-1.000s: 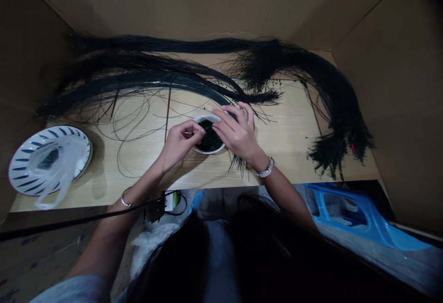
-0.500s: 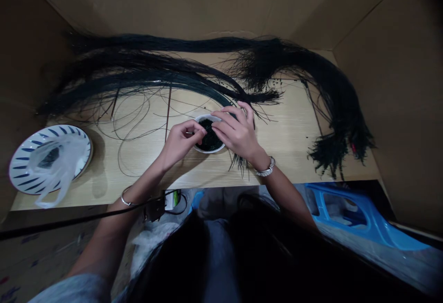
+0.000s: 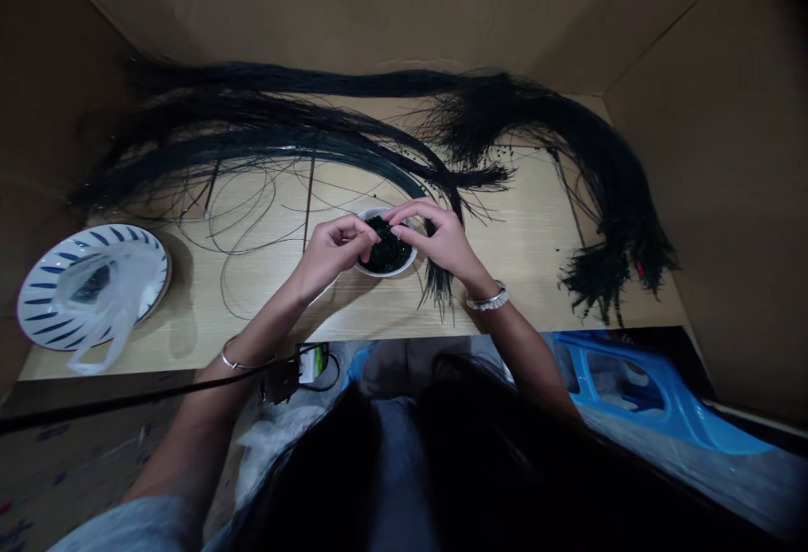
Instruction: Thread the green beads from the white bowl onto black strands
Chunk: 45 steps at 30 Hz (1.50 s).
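Both hands meet over a small white bowl [image 3: 413, 259] filled with tiny dark pieces [image 3: 386, 256]. My left hand [image 3: 333, 256] is closed in a pinch at the bowl's left side; whatever lies between its fingertips is too small to make out. From the right, my right hand [image 3: 438, 236] reaches over the rim with thumb and fingers apart, and I see nothing held in it. Beneath and beside that hand runs a bundle of dark thin strands [image 3: 437, 283], its cut ends showing just right of the bowl.
Long dark strand bundles [image 3: 303, 78] lie across the back of the wooden table [image 3: 505, 283]. Another thick bundle [image 3: 622, 173] curves down the right side. A striped plate [image 3: 47, 304] with a plastic bag [image 3: 114, 299] stands left. Cardboard walls [image 3: 379, 5] enclose the table; a blue stool [image 3: 682, 400] sits below.
My right hand has drawn its raised fingers down and in toward the left hand, over the bowl. The left hand keeps its pinch, almost unmoved.
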Each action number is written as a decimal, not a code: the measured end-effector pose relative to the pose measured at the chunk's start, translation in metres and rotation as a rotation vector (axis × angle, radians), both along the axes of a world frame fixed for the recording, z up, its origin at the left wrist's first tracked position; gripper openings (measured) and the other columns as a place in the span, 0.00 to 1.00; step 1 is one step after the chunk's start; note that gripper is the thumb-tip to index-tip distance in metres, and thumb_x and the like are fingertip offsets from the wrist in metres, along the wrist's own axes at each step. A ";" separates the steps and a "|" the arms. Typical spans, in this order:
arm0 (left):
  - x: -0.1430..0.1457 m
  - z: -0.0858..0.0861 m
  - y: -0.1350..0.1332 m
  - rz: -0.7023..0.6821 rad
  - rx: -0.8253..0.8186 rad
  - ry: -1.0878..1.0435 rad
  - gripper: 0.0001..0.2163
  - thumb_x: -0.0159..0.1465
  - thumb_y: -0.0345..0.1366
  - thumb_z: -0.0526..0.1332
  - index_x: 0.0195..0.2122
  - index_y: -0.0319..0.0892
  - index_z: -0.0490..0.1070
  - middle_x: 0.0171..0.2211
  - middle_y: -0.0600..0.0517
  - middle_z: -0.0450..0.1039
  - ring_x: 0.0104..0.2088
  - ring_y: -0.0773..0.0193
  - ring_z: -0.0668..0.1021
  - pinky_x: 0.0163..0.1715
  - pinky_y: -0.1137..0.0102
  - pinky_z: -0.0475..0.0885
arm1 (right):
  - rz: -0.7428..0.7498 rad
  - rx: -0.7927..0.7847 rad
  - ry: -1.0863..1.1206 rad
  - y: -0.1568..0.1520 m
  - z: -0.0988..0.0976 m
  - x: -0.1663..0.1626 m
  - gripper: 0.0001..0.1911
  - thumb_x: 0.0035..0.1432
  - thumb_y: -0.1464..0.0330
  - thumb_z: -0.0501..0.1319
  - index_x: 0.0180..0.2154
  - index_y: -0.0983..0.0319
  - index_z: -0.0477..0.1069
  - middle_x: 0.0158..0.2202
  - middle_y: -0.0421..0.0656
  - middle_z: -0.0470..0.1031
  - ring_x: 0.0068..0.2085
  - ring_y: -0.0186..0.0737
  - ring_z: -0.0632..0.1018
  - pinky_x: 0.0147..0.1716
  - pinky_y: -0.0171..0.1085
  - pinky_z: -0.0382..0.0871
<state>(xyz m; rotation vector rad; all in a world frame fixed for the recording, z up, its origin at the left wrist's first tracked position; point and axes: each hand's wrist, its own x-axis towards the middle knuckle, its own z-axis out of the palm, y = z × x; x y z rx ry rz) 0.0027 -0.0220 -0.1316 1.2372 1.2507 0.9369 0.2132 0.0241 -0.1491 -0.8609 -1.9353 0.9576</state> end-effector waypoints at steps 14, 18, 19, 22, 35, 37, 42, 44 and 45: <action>0.002 0.005 -0.003 -0.039 -0.064 -0.071 0.08 0.58 0.41 0.68 0.32 0.41 0.77 0.20 0.54 0.68 0.17 0.72 0.63 0.17 0.74 0.51 | 0.220 -0.468 0.244 0.004 -0.001 0.004 0.17 0.57 0.53 0.72 0.40 0.60 0.80 0.47 0.45 0.84 0.52 0.44 0.81 0.60 0.47 0.71; 0.003 0.005 -0.005 -0.035 -0.050 -0.044 0.07 0.59 0.40 0.67 0.31 0.42 0.77 0.20 0.54 0.69 0.18 0.71 0.64 0.18 0.73 0.53 | 0.232 -0.472 0.245 0.004 -0.002 0.004 0.17 0.58 0.54 0.72 0.40 0.60 0.81 0.48 0.44 0.83 0.53 0.44 0.81 0.61 0.47 0.70; 0.003 0.005 -0.005 -0.034 -0.047 -0.039 0.07 0.60 0.40 0.67 0.31 0.42 0.77 0.20 0.54 0.68 0.18 0.71 0.64 0.18 0.73 0.53 | 0.237 -0.470 0.246 0.004 -0.002 0.004 0.17 0.58 0.54 0.72 0.40 0.60 0.81 0.48 0.44 0.83 0.53 0.43 0.81 0.61 0.47 0.69; 0.002 0.004 -0.005 -0.030 -0.048 -0.032 0.07 0.59 0.40 0.67 0.32 0.42 0.77 0.20 0.54 0.68 0.18 0.71 0.64 0.18 0.73 0.54 | 0.246 -0.470 0.257 0.004 -0.003 0.004 0.16 0.58 0.55 0.72 0.40 0.59 0.81 0.48 0.44 0.84 0.52 0.43 0.81 0.61 0.47 0.69; 0.001 0.002 -0.003 -0.035 -0.039 -0.070 0.07 0.60 0.39 0.67 0.32 0.41 0.77 0.19 0.55 0.67 0.17 0.73 0.61 0.18 0.74 0.51 | 0.245 -0.426 0.246 0.003 -0.001 0.005 0.13 0.60 0.57 0.71 0.41 0.59 0.82 0.47 0.43 0.84 0.53 0.43 0.81 0.62 0.46 0.69; 0.001 0.000 -0.002 -0.042 -0.038 -0.085 0.07 0.61 0.39 0.67 0.32 0.40 0.77 0.19 0.55 0.67 0.17 0.74 0.60 0.18 0.75 0.50 | 0.242 -0.413 0.243 0.002 0.001 0.005 0.12 0.62 0.57 0.69 0.41 0.58 0.83 0.47 0.42 0.84 0.53 0.42 0.81 0.62 0.44 0.69; -0.001 -0.003 -0.001 -0.050 -0.026 -0.109 0.07 0.62 0.38 0.67 0.32 0.39 0.77 0.19 0.55 0.67 0.17 0.75 0.60 0.17 0.75 0.49 | 0.259 -0.350 0.213 0.001 0.005 0.005 0.09 0.66 0.60 0.67 0.42 0.55 0.84 0.47 0.41 0.84 0.53 0.40 0.81 0.62 0.42 0.69; -0.001 -0.003 -0.001 -0.052 -0.027 -0.104 0.06 0.62 0.37 0.66 0.32 0.40 0.77 0.19 0.55 0.68 0.17 0.75 0.60 0.18 0.75 0.49 | 0.260 -0.323 0.182 0.001 0.006 0.005 0.09 0.66 0.60 0.66 0.42 0.54 0.84 0.47 0.40 0.84 0.53 0.40 0.81 0.62 0.43 0.69; -0.001 -0.003 -0.001 -0.053 -0.028 -0.102 0.06 0.62 0.37 0.66 0.32 0.40 0.77 0.19 0.55 0.68 0.17 0.75 0.60 0.18 0.75 0.49 | 0.254 -0.311 0.165 0.001 0.006 0.005 0.09 0.66 0.60 0.66 0.42 0.54 0.84 0.47 0.40 0.84 0.54 0.41 0.80 0.63 0.44 0.69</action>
